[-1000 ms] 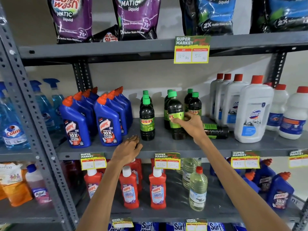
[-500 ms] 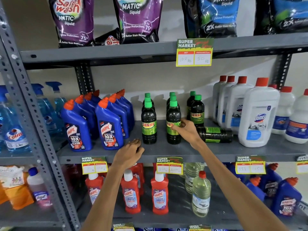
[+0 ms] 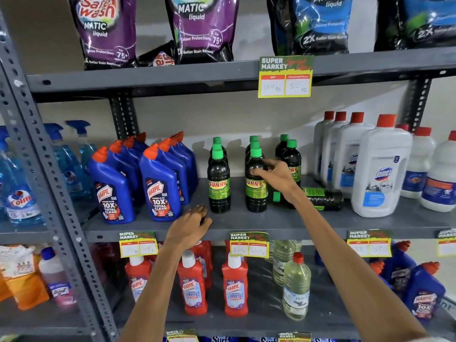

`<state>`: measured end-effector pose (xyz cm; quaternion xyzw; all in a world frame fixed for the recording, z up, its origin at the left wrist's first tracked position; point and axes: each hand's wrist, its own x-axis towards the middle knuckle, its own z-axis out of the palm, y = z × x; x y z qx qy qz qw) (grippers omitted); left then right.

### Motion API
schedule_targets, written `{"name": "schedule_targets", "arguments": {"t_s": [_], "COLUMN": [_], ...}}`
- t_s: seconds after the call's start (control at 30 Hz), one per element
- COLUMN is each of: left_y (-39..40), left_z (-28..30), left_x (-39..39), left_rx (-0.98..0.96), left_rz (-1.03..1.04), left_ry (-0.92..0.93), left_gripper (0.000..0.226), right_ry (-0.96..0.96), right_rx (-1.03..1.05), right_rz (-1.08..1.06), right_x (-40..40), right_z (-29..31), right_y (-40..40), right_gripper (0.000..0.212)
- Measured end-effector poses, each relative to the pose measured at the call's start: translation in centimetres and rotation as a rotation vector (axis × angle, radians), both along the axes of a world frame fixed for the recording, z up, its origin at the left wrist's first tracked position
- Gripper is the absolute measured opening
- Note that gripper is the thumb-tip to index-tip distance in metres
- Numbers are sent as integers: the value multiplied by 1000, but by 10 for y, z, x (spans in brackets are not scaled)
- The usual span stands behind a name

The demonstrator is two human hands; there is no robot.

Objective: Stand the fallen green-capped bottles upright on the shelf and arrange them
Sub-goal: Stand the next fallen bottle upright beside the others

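Dark green-capped Sunny bottles stand in three short rows on the grey middle shelf point(image 3: 246, 220). My right hand point(image 3: 274, 177) grips the shoulder of the front bottle of the middle row point(image 3: 256, 191), which stands upright. The left row's front bottle point(image 3: 219, 186) stands free. In the right row, an upright bottle point(image 3: 292, 159) shows behind my hand. One green-capped bottle point(image 3: 320, 197) lies on its side behind my right wrist, cap pointing left. My left hand point(image 3: 191, 225) rests curled on the shelf's front edge, holding nothing.
Blue Harpic bottles point(image 3: 158, 186) crowd the shelf to the left, white red-capped Domex jugs point(image 3: 380, 174) to the right. Detergent pouches point(image 3: 108, 33) sit on the shelf above. Red Harpic bottles point(image 3: 234, 285) and a clear bottle point(image 3: 296, 287) stand below. Price tags point(image 3: 248, 245) hang off the edges.
My right hand slid up from the middle front bottle's label to its shoulder, and the bottle now faces label forward. My left hand stayed on the shelf edge.
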<state>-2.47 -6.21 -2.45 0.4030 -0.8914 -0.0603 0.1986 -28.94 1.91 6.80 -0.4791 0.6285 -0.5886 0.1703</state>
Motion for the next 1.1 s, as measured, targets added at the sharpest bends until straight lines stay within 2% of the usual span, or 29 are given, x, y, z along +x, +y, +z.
{"name": "schedule_targets", "arguments": {"t_s": [0.2, 0.37, 0.57, 0.67, 0.8, 0.9, 0.97, 1.03, 1.1], "left_y": [1, 3, 6, 7, 7, 5, 5, 6, 8], "left_z": [1, 2, 2, 3, 2, 1, 0, 0, 1], "left_x": [0, -1, -1, -1, -1, -2, -2, -3, -3], "left_rx": [-2, 4, 12, 4, -3, 0, 3, 5, 9], "left_rz": [3, 7, 17, 14, 12, 15, 17, 24, 33], "left_ry": [-6, 7, 9, 19, 25, 23, 31, 33, 32], "left_gripper": [54, 53, 54, 53, 53, 52, 52, 52, 52], "right_ry": [-121, -158, -247, -242, 84, 510, 774, 895, 961], "right_rx": [12, 18, 31, 61, 112, 178, 378, 669, 799], "right_rz": [144, 211, 348, 352, 218, 93, 50, 50, 13], "right_x": [-13, -14, -13, -16, -24, -47, -66, -76, -80], "right_z": [1, 0, 4, 3, 0, 0, 1, 0, -5], "right_y": [3, 7, 9, 12, 25, 39, 51, 60, 65], "right_gripper": [44, 50, 45, 58, 66, 62, 64, 57, 48]}}
